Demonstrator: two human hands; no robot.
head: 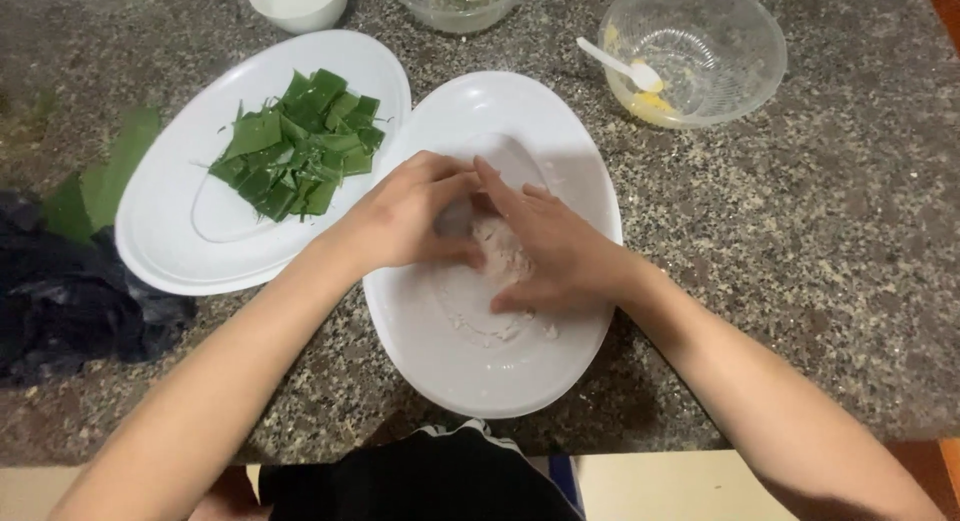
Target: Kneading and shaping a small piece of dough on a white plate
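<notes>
Both hands, left hand [405,221] and right hand [545,246], cup a pale meat lump [500,249] together on the white oval plate [470,371]; shaping looks underway; cut green leaves [295,146] lie unused on the counter [830,241] plate beside

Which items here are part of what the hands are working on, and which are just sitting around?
In use: left hand, right hand, pale lump, white oval plate.

Lying about: cut green leaves on second plate, clear bowl with white spoon, dark cloth.

The bench [820,231] is grey with dark and light speckles; both oval plates [480,381] are white; the cut leaves [300,146] are green; the clear bowl [700,46] has yellow inside; the dough [505,251] is pale pink.
</notes>
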